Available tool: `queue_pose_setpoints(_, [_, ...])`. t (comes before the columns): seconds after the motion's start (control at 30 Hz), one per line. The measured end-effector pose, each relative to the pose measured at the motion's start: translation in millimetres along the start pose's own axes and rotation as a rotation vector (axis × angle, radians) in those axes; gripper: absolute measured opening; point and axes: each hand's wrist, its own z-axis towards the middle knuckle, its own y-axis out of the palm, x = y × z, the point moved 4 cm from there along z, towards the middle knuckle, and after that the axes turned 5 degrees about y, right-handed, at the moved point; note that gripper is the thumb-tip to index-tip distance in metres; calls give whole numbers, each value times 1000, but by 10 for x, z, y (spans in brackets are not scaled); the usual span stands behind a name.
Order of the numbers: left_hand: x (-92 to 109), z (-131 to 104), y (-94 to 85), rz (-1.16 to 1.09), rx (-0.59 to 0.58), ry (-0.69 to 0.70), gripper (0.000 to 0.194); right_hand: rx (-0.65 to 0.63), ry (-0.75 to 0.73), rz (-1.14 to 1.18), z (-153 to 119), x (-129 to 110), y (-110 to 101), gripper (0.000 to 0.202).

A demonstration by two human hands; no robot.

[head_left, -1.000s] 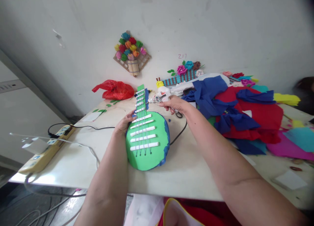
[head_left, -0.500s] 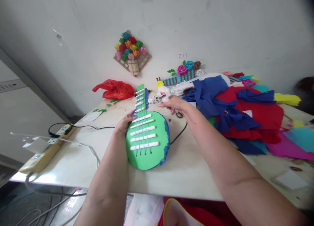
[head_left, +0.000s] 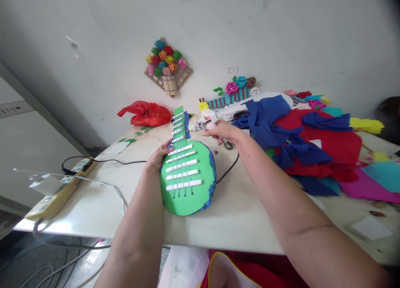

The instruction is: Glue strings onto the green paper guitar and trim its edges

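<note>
A green, lute-shaped craft piece (head_left: 187, 202) with white bars, thin strings and blue edging stands tilted over the table. My left hand (head_left: 158, 155) grips its left edge, where the neck meets the round body. To the right of the neck, my right hand (head_left: 222, 132) is closed around a white glue gun (head_left: 210, 118). The gun's patterned front end points left at a blue strip (head_left: 186, 123) along the neck's right side. Whether its tip touches the strip is too small to tell.
Blue cloth-like sheets (head_left: 265, 117) and red ones (head_left: 337, 146) are heaped on the right. A red plastic bag (head_left: 150, 114) lies at the back left, a power strip (head_left: 59, 192) at the left edge. Black scissors handles (head_left: 228, 146) show below my right hand.
</note>
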Motion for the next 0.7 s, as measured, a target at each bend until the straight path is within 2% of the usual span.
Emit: queue_pose_setpoints(0.7, [-3, 7, -25, 17, 7, -5, 67, 65, -25, 12, 50, 7, 38, 18])
